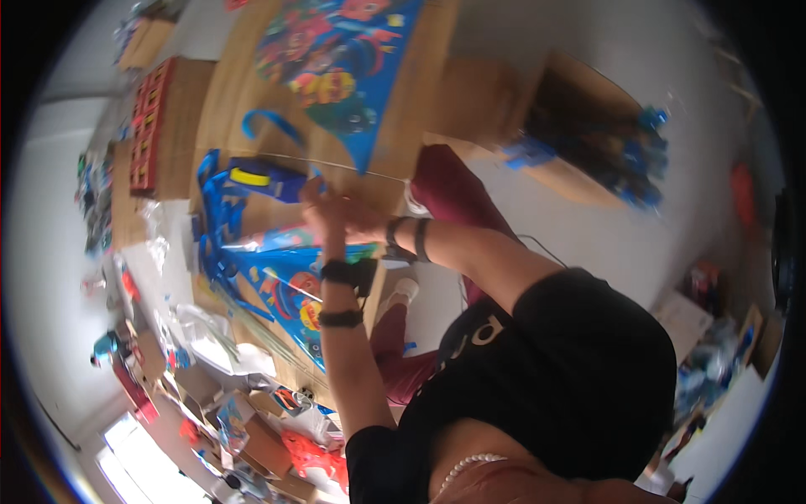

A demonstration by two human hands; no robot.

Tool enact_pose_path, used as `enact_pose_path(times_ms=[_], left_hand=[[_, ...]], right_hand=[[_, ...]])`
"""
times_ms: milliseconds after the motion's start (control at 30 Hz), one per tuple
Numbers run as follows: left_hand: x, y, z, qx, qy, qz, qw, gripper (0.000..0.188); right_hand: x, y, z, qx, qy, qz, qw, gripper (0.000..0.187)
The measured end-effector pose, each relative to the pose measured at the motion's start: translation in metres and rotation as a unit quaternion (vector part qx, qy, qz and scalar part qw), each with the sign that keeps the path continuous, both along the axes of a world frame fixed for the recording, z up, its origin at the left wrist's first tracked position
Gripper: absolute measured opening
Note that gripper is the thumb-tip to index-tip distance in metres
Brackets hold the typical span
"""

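Over the wooden table, my left hand point(322, 212) and my right hand point(363, 220) meet with bent fingers. Both are smeared by motion. A bit of blue shows at the left fingertips, but what the fingers pinch is too blurred to name. Just left of the hands lies a dark blue box-shaped thing point(285, 182) with a yellow patch. Below them is a shiny, colourfully printed sheet point(285, 238). A blue triangular printed sheet point(294, 290), like a kite, lies nearer me, partly behind my left forearm. Blue ribbons point(220, 227) bunch at the table's left side.
Another blue printed triangular sheet point(348, 63) lies farther along the table point(231, 101), near a curved blue strip point(270, 119). Thin sticks point(256, 334) lie near the left edge. A carton point(579, 172) of blue items stands on the floor at right; a red-fronted box point(151, 126) stands left.
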State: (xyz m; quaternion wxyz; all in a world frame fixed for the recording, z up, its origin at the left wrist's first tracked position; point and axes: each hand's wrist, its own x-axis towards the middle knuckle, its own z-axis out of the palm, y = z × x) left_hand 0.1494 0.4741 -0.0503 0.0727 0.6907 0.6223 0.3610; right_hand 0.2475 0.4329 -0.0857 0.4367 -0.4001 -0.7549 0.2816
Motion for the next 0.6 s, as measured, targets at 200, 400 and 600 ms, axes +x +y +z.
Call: enact_pose_path(times_ms=[200, 400, 600], left_hand=[[0.006, -0.082, 0.109, -0.02, 0.014, -0.009, 1.0, 0.019], [0.004, -0.188, 0.131, -0.032, 0.059, -0.043, 0.997, 0.016], [0.037, -0.288, 0.14, -0.116, 0.007, -0.102, 0.988, 0.018]], right_hand=[[0.028, -0.004, 0.034, -0.02, 0.095, 0.019, 0.995, 0.028], [0.061, -0.075, 0.098, -0.591, 0.445, 0.192, 0.645, 0.064], [0.063, -0.105, 0.061, -0.628, 0.482, 0.153, 0.591, 0.051]])
